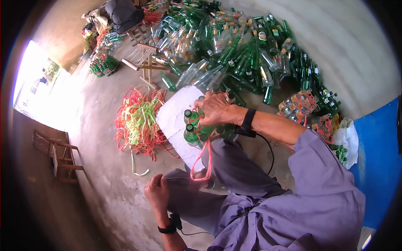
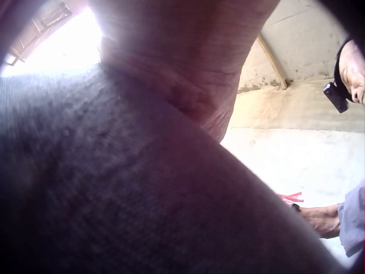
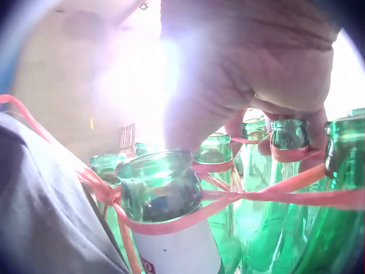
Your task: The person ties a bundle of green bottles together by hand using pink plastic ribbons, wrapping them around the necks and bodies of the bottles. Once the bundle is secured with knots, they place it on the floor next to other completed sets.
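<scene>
Bottle bundle (image 1: 197, 131): green glass, lashed at the necks with a red strap (image 3: 256, 197), sits on a white block (image 1: 173, 121) against the person's knee. Necks counted in the right wrist view: at least six, possibly more hidden under the hand. Straps on it: one, with a loose tail hanging.

Likely heavy, rigid, breakable, glass slick. Best held under the base or by two necks; the strap alone may slip.

Right hand (image 1: 215, 109) on top, grip closed round necks and strap. Left hand (image 1: 157, 190) curled on the trouser leg; cannot tell whether its grip holds anything.

Loose bottle heap (image 1: 234, 50) behind: too many to count
</scene>
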Motion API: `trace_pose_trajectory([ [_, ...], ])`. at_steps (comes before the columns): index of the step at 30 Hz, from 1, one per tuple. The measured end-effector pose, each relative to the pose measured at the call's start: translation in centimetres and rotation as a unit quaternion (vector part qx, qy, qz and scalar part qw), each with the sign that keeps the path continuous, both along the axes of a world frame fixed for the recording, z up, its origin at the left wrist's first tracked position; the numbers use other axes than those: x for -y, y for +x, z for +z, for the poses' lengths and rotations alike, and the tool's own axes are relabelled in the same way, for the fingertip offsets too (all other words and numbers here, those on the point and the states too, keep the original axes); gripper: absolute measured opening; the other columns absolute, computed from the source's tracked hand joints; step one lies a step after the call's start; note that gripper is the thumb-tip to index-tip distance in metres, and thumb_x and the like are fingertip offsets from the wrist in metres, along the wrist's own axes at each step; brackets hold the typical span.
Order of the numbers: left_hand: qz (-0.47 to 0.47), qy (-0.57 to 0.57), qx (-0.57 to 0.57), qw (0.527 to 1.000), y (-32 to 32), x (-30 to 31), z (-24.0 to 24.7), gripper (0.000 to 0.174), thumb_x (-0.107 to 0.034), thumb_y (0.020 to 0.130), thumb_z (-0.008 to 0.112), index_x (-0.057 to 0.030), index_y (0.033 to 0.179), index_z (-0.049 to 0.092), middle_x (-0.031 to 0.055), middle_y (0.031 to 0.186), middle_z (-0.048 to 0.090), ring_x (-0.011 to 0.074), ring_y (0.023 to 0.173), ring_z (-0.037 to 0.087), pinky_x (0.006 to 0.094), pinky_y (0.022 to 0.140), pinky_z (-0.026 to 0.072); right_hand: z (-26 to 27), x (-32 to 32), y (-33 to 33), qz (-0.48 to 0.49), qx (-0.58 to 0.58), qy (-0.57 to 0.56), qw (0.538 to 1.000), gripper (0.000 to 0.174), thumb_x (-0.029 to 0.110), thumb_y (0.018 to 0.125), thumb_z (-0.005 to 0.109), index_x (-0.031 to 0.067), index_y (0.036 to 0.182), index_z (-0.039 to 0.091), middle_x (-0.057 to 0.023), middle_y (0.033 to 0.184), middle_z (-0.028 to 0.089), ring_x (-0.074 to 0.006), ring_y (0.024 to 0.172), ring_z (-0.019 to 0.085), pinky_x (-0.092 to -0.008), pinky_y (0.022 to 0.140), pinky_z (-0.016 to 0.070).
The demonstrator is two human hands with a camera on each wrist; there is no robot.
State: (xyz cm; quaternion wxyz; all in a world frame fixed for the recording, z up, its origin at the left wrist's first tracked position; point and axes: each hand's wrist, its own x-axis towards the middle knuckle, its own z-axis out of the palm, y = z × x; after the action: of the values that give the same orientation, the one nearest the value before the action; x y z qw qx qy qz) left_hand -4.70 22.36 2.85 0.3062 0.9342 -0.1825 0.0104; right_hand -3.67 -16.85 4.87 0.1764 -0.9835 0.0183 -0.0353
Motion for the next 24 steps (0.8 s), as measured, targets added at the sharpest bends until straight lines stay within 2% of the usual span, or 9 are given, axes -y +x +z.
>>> trace_pose_trajectory([
  [6, 0.001, -0.013, -0.019, 1.0, 0.0, 0.2, -0.2, 0.017, -0.016, 0.089, 0.071, -0.0016, 0.098, 0.073, 0.0154, 0.088, 0.073, 0.0306, 0.082, 0.071, 0.0383, 0.078, 0.0539, -0.1, 2.9, -3.9, -0.094, 0.033, 0.012, 0.995, 0.052, 0.044, 0.068, 0.077, 0.0208, 0.114, 0.072, -0.0281, 0.095, 0.062, -0.0441, 0.09, 0.066, -0.0563, 0.073, 0.0512],
  [10, 0.0, -0.017, -0.014, 1.0, -0.1, 0.3, -0.1, 0.018, -0.014, 0.09, 0.071, 0.0004, 0.1, 0.072, 0.0147, 0.088, 0.073, 0.0273, 0.082, 0.072, 0.0365, 0.077, 0.0545, 0.3, 4.7, -7.1, -0.133, 0.043, 0.012, 0.99, 0.051, 0.043, 0.069, 0.078, 0.0192, 0.114, 0.07, -0.0265, 0.095, 0.064, -0.043, 0.096, 0.065, -0.052, 0.079, 0.0531],
  [15, 0.011, -0.01, -0.024, 1.0, -0.2, 0.7, 0.2, 0.017, -0.013, 0.092, 0.069, 0.0015, 0.101, 0.072, 0.0143, 0.089, 0.073, 0.0249, 0.081, 0.071, 0.0356, 0.078, 0.0548, 0.7, 6.5, -11.7, -0.202, 0.026, 0.042, 0.978, 0.053, 0.041, 0.07, 0.079, 0.017, 0.116, 0.068, -0.025, 0.095, 0.066, -0.0415, 0.098, 0.065, -0.0506, 0.081, 0.0534],
  [19, 0.003, 0.003, -0.028, 1.0, -0.1, 1.2, 0.2, 0.016, -0.012, 0.092, 0.069, 0.0013, 0.101, 0.072, 0.0141, 0.089, 0.073, 0.0247, 0.08, 0.071, 0.0357, 0.077, 0.055, 0.0, 7.2, -15.5, -0.255, 0.039, 0.052, 0.965, 0.056, 0.039, 0.069, 0.081, 0.0149, 0.118, 0.067, -0.0228, 0.093, 0.066, -0.0398, 0.093, 0.066, -0.0489, 0.08, 0.0538],
  [24, 0.004, 0.039, 0.002, 0.999, -0.2, 1.7, 0.0, 0.018, -0.015, 0.092, 0.069, -0.0002, 0.101, 0.072, 0.0141, 0.094, 0.074, 0.0292, 0.086, 0.071, 0.039, 0.08, 0.0549, -0.9, 7.6, -20.5, -0.326, 0.04, 0.066, 0.942, 0.055, 0.037, 0.07, 0.083, 0.0129, 0.117, 0.066, -0.0213, 0.09, 0.066, -0.0385, 0.088, 0.067, -0.0491, 0.075, 0.0529],
])
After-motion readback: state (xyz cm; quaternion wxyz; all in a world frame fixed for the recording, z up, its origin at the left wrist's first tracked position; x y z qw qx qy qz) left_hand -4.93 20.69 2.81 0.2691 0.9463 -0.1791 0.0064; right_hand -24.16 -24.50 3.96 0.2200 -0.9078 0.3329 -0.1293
